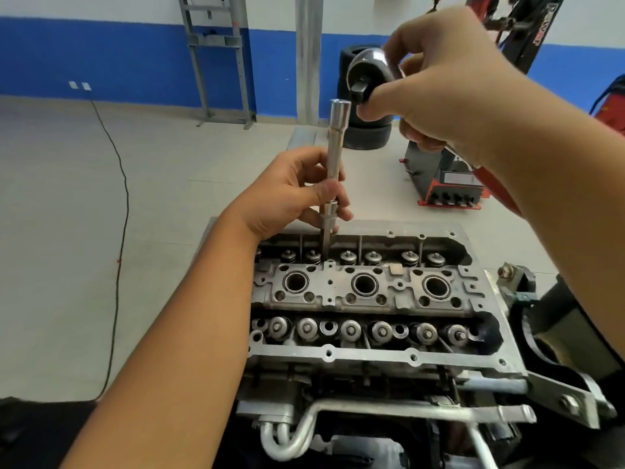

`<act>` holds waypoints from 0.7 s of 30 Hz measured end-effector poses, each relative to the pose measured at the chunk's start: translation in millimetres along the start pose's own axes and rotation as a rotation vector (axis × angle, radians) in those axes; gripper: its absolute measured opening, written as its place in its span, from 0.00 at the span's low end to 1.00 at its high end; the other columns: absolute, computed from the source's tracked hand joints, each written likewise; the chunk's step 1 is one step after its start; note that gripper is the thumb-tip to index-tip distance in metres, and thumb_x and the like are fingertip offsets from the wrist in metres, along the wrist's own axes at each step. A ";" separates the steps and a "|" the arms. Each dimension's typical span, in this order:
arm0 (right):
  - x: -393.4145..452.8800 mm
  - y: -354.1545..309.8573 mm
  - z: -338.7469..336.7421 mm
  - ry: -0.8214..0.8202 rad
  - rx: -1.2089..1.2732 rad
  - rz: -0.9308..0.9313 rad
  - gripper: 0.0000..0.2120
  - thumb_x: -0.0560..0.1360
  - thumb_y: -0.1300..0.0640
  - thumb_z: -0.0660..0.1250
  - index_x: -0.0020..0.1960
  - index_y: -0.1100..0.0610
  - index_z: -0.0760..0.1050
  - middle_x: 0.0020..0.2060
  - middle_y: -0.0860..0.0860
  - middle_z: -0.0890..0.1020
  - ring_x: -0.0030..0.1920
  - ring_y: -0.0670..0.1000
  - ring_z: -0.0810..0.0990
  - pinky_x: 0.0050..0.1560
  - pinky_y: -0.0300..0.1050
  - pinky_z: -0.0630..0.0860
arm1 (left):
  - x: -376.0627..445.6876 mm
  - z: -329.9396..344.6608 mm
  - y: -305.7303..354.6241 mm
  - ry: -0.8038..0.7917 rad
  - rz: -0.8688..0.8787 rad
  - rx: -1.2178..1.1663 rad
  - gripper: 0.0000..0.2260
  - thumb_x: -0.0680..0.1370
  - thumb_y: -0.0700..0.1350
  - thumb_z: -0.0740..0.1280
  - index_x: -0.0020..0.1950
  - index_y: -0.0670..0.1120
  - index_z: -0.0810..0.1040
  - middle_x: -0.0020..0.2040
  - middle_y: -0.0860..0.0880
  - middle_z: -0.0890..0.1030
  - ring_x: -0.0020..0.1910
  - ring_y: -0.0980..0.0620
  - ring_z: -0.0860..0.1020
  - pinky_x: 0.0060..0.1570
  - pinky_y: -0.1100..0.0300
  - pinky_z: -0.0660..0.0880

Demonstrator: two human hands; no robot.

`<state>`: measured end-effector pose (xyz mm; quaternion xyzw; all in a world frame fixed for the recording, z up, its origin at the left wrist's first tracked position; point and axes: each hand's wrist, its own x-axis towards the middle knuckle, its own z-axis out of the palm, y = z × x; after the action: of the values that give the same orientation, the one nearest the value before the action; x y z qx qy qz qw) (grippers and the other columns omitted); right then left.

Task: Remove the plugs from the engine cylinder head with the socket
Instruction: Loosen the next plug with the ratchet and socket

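Left hand (291,191) pinches upright socket (333,164) on cylinder head (365,292); right hand (439,93) grips ratchet (367,76) above. Next: likely seat ratchet onto socket top.

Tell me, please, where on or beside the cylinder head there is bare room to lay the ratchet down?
Bare tabletop lies behind the cylinder head, between the left hand and the red machine. The head itself is crowded with valve springs and open wells; the near side is packed with pipes.

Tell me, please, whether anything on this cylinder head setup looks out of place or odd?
One thing: the ratchet in the right hand is detached from the socket extension, which the left hand holds upright over the cylinder head. Otherwise nothing stands out.
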<state>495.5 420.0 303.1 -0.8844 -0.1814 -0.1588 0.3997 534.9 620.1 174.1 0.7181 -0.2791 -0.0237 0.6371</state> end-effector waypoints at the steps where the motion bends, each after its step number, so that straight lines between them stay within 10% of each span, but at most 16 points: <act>1: 0.4 -1.3 1.4 0.001 0.001 0.003 0.15 0.71 0.58 0.79 0.54 0.53 0.77 0.48 0.62 0.82 0.35 0.58 0.79 0.30 0.47 0.76 | -0.4 0.1 -1.2 0.007 0.003 -0.007 0.08 0.81 0.43 0.69 0.57 0.41 0.75 0.48 0.40 0.85 0.51 0.33 0.86 0.48 0.32 0.83; 21: 11.9 -5.7 0.8 0.052 -0.086 0.019 0.14 0.70 0.58 0.79 0.53 0.53 0.79 0.46 0.57 0.83 0.36 0.56 0.81 0.31 0.45 0.78 | 0.1 -1.9 -1.9 -0.007 0.013 -0.010 0.07 0.82 0.40 0.70 0.57 0.40 0.76 0.46 0.41 0.86 0.48 0.34 0.86 0.43 0.43 0.85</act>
<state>503.6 426.5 311.4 -0.8979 -0.1557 -0.1859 0.3675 536.5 621.8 172.8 0.7130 -0.2860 -0.0235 0.6398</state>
